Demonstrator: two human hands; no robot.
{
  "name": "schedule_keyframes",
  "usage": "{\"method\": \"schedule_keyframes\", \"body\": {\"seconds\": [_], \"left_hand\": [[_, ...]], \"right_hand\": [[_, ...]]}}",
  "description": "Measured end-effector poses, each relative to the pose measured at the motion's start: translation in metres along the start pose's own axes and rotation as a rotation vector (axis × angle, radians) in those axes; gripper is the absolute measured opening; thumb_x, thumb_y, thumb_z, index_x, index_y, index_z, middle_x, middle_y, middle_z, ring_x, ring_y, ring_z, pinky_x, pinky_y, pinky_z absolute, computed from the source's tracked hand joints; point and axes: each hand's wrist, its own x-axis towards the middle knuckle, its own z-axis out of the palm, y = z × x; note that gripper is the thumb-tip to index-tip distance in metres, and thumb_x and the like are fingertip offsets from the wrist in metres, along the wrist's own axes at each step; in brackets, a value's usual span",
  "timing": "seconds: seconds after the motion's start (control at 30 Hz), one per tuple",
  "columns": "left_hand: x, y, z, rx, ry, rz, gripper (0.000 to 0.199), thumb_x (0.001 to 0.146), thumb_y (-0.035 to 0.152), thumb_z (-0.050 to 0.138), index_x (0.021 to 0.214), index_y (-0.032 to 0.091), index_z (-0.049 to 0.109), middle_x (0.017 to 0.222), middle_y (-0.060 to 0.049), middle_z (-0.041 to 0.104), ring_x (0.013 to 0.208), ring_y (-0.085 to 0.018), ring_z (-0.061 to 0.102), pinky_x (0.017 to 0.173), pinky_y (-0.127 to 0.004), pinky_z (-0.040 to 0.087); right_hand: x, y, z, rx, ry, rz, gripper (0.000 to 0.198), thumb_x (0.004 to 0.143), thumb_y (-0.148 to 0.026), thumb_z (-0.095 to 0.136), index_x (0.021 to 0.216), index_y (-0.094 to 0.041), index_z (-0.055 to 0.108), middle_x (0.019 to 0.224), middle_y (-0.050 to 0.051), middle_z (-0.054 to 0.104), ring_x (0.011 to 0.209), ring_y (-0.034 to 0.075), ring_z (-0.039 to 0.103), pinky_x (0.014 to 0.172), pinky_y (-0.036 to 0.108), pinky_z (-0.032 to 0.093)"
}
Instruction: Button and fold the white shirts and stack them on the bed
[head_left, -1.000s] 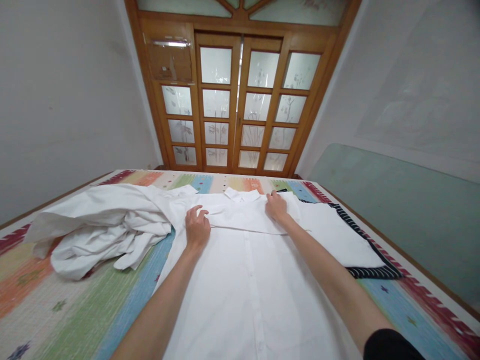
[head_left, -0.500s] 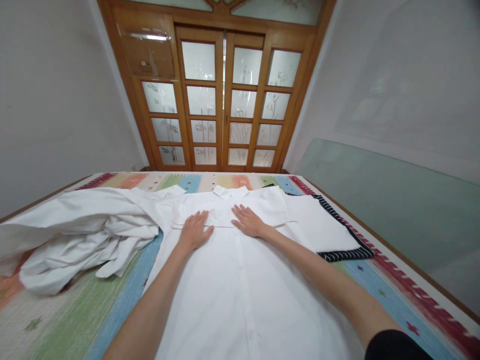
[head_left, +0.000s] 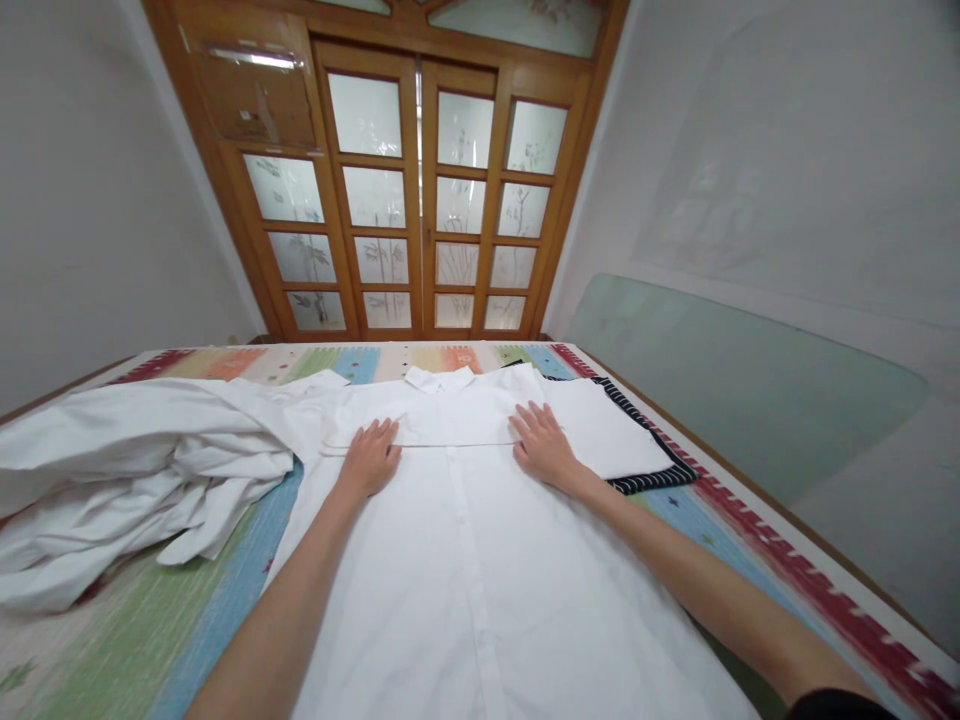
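Note:
A white button-up shirt (head_left: 420,560) lies spread flat, its collar (head_left: 439,379) at the far end and its button strip running toward me. Across its upper part is a folded white band of cloth (head_left: 450,415), perhaps a sleeve. My left hand (head_left: 373,458) rests flat on the left part of this band, fingers together but stretched out. On the band's right part lies my right hand (head_left: 545,444), palm down with fingers spread. Neither hand grips the cloth.
Crumpled white clothing (head_left: 172,470) is heaped at the left. Folded white cloth (head_left: 615,430) with a black-and-white striped edge (head_left: 660,440) lies right of the shirt. All rest on a colourful patterned cover (head_left: 180,620). A green panel (head_left: 735,370) stands at the right; wooden glazed doors (head_left: 412,200) are beyond.
My right hand has slid to the right along the folded band, widening the distance between my hands. My left hand stays at the band's left part. The view has turned slightly right.

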Motion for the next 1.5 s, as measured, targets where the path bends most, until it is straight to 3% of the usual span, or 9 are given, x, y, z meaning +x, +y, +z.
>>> {"method": "schedule_keyframes", "body": {"seconds": [0.2, 0.3, 0.4, 0.6, 0.9, 1.1, 1.2, 1.33, 1.5], "left_hand": [[0.002, -0.002, 0.005, -0.002, -0.005, 0.007, 0.051, 0.09, 0.023, 0.035, 0.137, 0.01, 0.05, 0.146, -0.013, 0.046, 0.138, -0.027, 0.038, 0.114, -0.047, 0.03], [0.002, -0.003, 0.006, -0.005, 0.002, 0.008, 0.05, 0.09, 0.023, 0.035, 0.136, 0.011, 0.052, 0.145, -0.014, 0.047, 0.138, -0.027, 0.038, 0.114, -0.047, 0.031], [0.001, -0.002, 0.005, -0.003, -0.003, 0.007, 0.05, 0.09, 0.024, 0.034, 0.135, 0.01, 0.052, 0.145, -0.014, 0.048, 0.138, -0.027, 0.038, 0.114, -0.046, 0.031], [0.0, -0.002, 0.002, -0.008, 0.0, 0.007, 0.049, 0.091, 0.024, 0.035, 0.134, 0.011, 0.053, 0.144, -0.014, 0.049, 0.138, -0.027, 0.039, 0.114, -0.046, 0.031], [0.001, -0.001, 0.001, -0.023, 0.005, 0.0, 0.047, 0.091, 0.023, 0.036, 0.132, 0.013, 0.055, 0.143, -0.013, 0.049, 0.137, -0.026, 0.04, 0.114, -0.046, 0.032], [0.001, -0.003, 0.004, -0.026, 0.019, -0.001, 0.045, 0.09, 0.023, 0.038, 0.131, 0.014, 0.057, 0.142, -0.012, 0.05, 0.137, -0.026, 0.041, 0.114, -0.046, 0.032], [0.001, -0.003, 0.005, -0.03, 0.028, 0.005, 0.045, 0.09, 0.023, 0.038, 0.13, 0.015, 0.057, 0.142, -0.012, 0.051, 0.137, -0.026, 0.041, 0.113, -0.047, 0.033], [0.001, -0.003, 0.004, -0.02, 0.014, 0.0, 0.046, 0.09, 0.023, 0.037, 0.131, 0.013, 0.056, 0.143, -0.013, 0.05, 0.137, -0.026, 0.04, 0.114, -0.045, 0.032], [0.0, -0.001, 0.0, -0.016, 0.003, -0.005, 0.046, 0.09, 0.022, 0.036, 0.131, 0.014, 0.056, 0.143, -0.012, 0.051, 0.137, -0.025, 0.041, 0.114, -0.043, 0.031]], "right_hand": [[-0.01, 0.037, -0.017, 0.011, 0.0, 0.269, 0.033, 0.089, -0.016, 0.043, 0.117, -0.015, 0.06, 0.129, 0.015, 0.058, 0.114, 0.027, 0.053, 0.094, 0.035, 0.041], [-0.007, 0.046, -0.022, 0.093, 0.012, 0.349, 0.028, 0.092, -0.017, 0.039, 0.11, -0.017, 0.061, 0.111, 0.01, 0.066, 0.1, 0.021, 0.059, 0.084, 0.029, 0.043], [-0.001, 0.047, -0.024, 0.092, -0.005, 0.386, 0.024, 0.091, -0.018, 0.043, 0.109, -0.018, 0.059, 0.108, 0.008, 0.067, 0.096, 0.02, 0.061, 0.075, 0.027, 0.043], [0.012, 0.042, -0.023, -0.097, -0.075, 0.329, 0.024, 0.088, -0.013, 0.045, 0.107, -0.017, 0.058, 0.104, 0.01, 0.066, 0.093, 0.022, 0.063, 0.064, 0.026, 0.041], [0.021, 0.046, -0.016, -0.175, -0.116, 0.339, 0.026, 0.09, -0.012, 0.042, 0.107, -0.013, 0.061, 0.098, 0.016, 0.068, 0.089, 0.025, 0.066, 0.066, 0.029, 0.045], [0.021, 0.045, -0.018, -0.141, -0.11, 0.256, 0.028, 0.087, -0.005, 0.039, 0.102, -0.009, 0.063, 0.103, 0.02, 0.065, 0.097, 0.026, 0.061, 0.071, 0.03, 0.049], [0.022, 0.044, -0.02, -0.123, -0.129, 0.233, 0.035, 0.088, -0.003, 0.037, 0.113, -0.008, 0.059, 0.106, 0.021, 0.063, 0.099, 0.026, 0.06, 0.076, 0.031, 0.051], [0.021, 0.043, -0.021, -0.113, -0.124, 0.168, 0.054, 0.087, -0.002, 0.033, 0.141, -0.009, 0.039, 0.114, 0.02, 0.061, 0.1, 0.025, 0.06, 0.08, 0.032, 0.052], [0.017, 0.043, -0.016, -0.109, -0.16, 0.12, 0.052, 0.088, -0.002, 0.029, 0.138, -0.006, 0.043, 0.136, 0.024, 0.05, 0.109, 0.027, 0.058, 0.087, 0.034, 0.048]]}}
